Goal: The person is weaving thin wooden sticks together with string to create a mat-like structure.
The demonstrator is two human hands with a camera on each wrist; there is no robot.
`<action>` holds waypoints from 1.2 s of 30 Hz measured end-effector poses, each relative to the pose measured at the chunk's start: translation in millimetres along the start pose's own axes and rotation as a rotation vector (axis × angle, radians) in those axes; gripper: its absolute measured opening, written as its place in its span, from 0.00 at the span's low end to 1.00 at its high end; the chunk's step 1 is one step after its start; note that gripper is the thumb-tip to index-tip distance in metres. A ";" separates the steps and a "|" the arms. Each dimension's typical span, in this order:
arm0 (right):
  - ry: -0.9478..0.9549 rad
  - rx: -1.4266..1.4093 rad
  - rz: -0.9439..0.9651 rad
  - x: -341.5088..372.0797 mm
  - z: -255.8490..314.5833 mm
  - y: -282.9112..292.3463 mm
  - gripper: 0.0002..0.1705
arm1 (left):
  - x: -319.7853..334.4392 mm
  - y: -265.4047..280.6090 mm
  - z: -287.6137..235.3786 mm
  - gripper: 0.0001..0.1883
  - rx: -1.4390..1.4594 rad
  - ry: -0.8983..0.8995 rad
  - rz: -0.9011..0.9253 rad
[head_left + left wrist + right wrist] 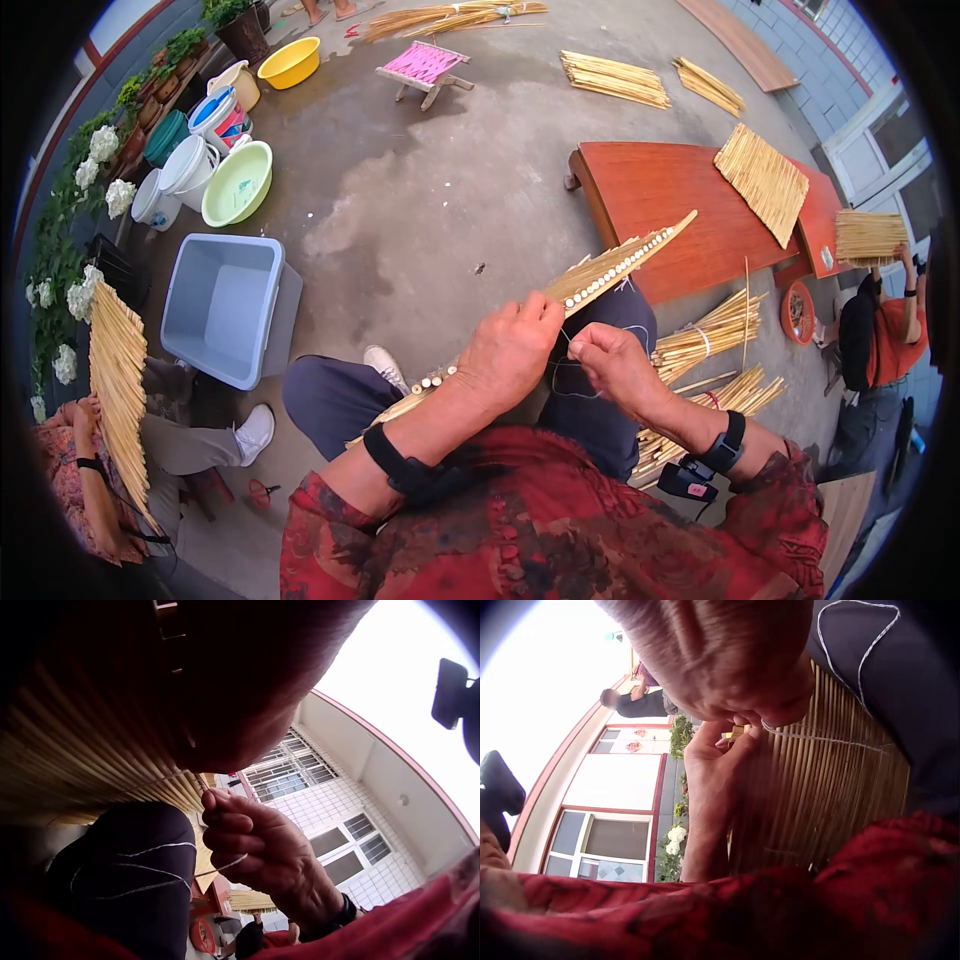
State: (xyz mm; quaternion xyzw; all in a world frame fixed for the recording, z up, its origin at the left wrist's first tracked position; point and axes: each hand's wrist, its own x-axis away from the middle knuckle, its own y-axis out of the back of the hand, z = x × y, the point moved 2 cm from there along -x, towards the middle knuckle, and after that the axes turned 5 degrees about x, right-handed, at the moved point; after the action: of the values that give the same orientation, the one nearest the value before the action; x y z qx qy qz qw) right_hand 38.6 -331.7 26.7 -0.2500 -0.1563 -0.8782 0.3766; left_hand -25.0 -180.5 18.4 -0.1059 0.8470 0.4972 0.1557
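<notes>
A mat of straw-coloured stalks (622, 268), their cut ends showing white, lies slantwise across the person's lap. The left hand (505, 348) grips its upper edge, fingers bent over the stalk ends. Close beside it, the right hand (612, 362) pinches a thin white string (870, 651) between thumb and forefinger. In the left wrist view, the string loops loosely over the dark trouser leg (142, 832), and the right hand (259, 844) is curled right at the mat's edge. Stitches of string run across the stalks (817, 780) in the right wrist view.
Bundles of stalks (710, 335) lie at the right, near a red-brown low table (650, 185) bearing a finished-looking mat (765, 180). A grey tub (225, 310) stands left. Other people sit at both sides, one with a stalk mat (120, 385). A pink-topped stool (424, 64) stands ahead.
</notes>
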 end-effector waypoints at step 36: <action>-0.079 0.095 0.029 18.1 2.2 4.7 0.10 | -0.2 9.5 2.7 0.11 0.057 0.001 0.011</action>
State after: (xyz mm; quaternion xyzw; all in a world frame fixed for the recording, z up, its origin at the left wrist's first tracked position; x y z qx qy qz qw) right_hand 32.0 -344.3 39.0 -0.2687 -0.2091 -0.8536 0.3942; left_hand -27.5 -173.5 24.9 -0.0970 0.8613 0.4738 0.1556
